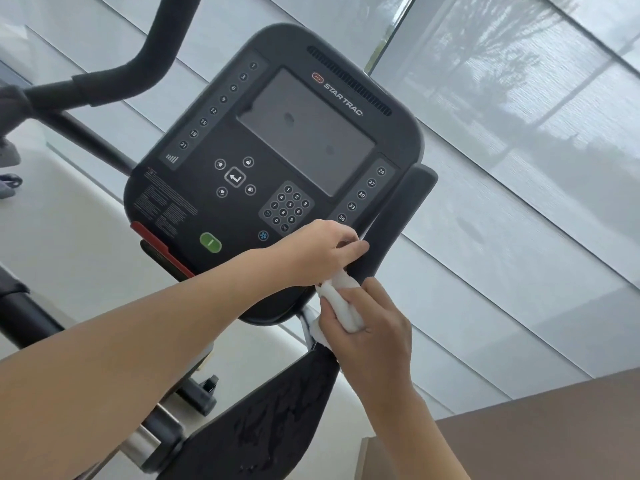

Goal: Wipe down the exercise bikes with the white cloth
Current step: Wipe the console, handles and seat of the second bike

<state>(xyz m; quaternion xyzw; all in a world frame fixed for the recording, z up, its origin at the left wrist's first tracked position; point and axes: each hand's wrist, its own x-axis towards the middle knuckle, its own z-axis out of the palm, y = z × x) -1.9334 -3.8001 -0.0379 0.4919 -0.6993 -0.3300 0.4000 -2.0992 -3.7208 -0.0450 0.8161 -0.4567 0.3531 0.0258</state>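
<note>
The exercise bike's black console (277,140) fills the middle of the head view, with a grey screen and keypad. A short black handlebar (398,216) sticks out at its lower right edge. The white cloth (343,299) is bunched just below that bar. My right hand (374,327) grips the cloth from below, fingers curled round it. My left hand (322,251) reaches across the console's lower corner and pinches the cloth's upper end against the bar. Part of the cloth is hidden under both hands.
A black foam handlebar (138,60) curves up at the top left. The bike's black frame cover (270,427) with wet streaks runs below the hands. Window blinds (519,168) stand close behind the console. A brown surface (554,427) lies at the bottom right.
</note>
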